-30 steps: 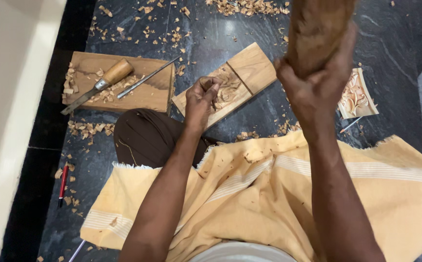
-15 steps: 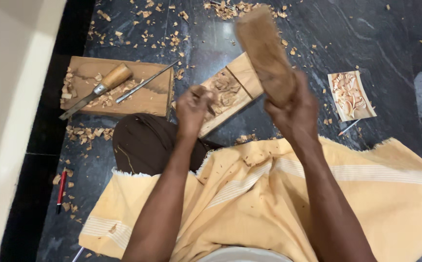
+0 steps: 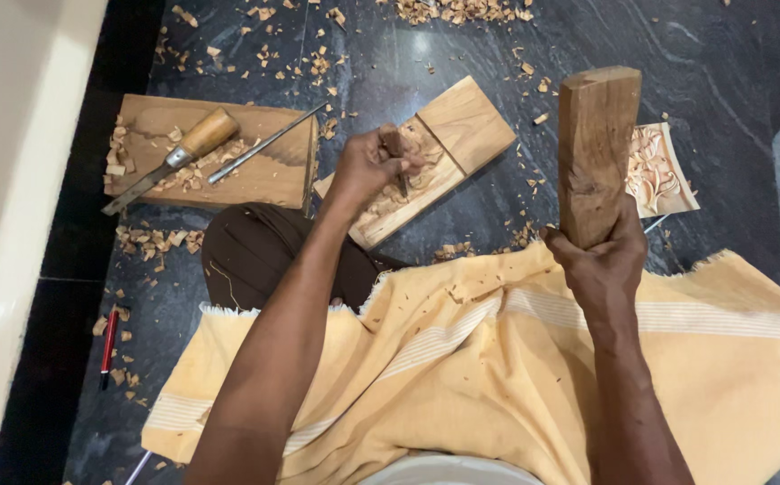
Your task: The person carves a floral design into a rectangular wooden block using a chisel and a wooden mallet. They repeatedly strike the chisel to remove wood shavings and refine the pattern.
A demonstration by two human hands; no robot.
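Even indoor light, moderately bright. Pale glare patch on polished dark floor (image 3: 421, 45) at top centre. Soft shadows only. Focus sharp throughout; no motion blur, slight wide-angle stretch at edges.

Rough wooden mallet (image 3: 594, 153), glossy floor (image 3: 731, 63)

Open floor (image 3: 516, 198) between carving plank (image 3: 426, 162) and mallet (image 3: 592, 153).

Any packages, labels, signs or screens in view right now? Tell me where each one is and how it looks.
None in view: no package, label, sign or screen.
The nearest to one is a small pale rectangular panel with carved relief, flat on the dark floor behind the wooden block held in the right hand.
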